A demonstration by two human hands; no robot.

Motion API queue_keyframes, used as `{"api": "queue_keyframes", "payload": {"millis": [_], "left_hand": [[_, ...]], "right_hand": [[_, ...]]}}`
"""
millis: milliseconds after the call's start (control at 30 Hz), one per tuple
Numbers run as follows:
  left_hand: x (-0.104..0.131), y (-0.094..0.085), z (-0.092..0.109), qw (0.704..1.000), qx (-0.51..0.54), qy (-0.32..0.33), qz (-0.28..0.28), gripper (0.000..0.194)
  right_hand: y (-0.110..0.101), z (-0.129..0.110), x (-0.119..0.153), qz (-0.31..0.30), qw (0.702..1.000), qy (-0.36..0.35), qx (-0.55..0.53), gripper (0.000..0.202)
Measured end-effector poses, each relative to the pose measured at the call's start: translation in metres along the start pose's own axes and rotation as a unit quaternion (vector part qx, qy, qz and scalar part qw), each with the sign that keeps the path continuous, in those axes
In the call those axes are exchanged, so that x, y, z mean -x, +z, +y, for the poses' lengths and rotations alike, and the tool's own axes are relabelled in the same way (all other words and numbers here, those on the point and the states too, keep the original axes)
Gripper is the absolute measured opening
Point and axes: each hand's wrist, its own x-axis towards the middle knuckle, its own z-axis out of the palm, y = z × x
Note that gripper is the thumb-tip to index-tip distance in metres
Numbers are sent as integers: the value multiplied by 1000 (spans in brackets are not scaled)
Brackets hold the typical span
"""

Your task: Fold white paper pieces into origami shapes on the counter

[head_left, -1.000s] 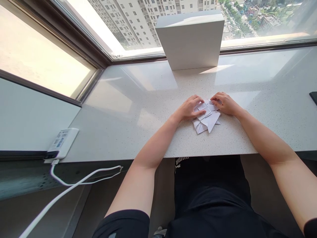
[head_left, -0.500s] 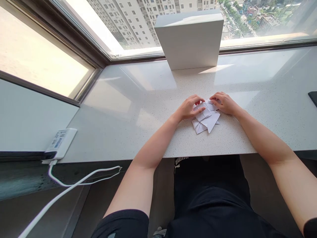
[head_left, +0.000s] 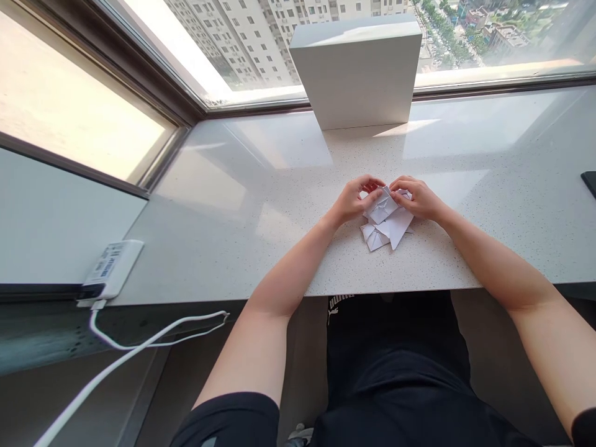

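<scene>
Several folded white paper pieces overlap on the speckled white counter. The upper piece of folded paper is pinched at its left and top edges by my left hand, its fingers closed. My right hand has thumb and fingers pressed together at the top right corner of that same piece. Beneath and nearer the front edge lie another folded paper with creases meeting at its middle and a pointed paper flap. My fingers hide part of the upper edges.
A large white box stands against the window behind my hands. At the left edge sits a white power adapter with a white cable hanging off the counter. A dark object lies at the far right.
My right hand has moved slightly left and now meets my left hand at the upper paper's top corner. The upper paper has turned and shifted a little.
</scene>
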Motion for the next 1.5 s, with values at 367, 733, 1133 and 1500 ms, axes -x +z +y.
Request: {"api": "queue_keyframes", "payload": {"millis": [367, 733, 1133, 1500], "left_hand": [[-2, 1, -9, 997, 18, -54, 60, 59], [-12, -9, -34, 973, 62, -82, 209, 60], [-16, -9, -42, 956, 101, -137, 237, 54], [-7, 2, -19, 971, -16, -53, 231, 33]], "right_hand": [[-2, -4, -2, 23, 997, 64, -29, 53], [-2, 6, -2, 57, 991, 107, -58, 62], [-8, 13, -1, 42, 996, 81, 25, 53], [-9, 2, 1, 138, 987, 81, -2, 58]]}}
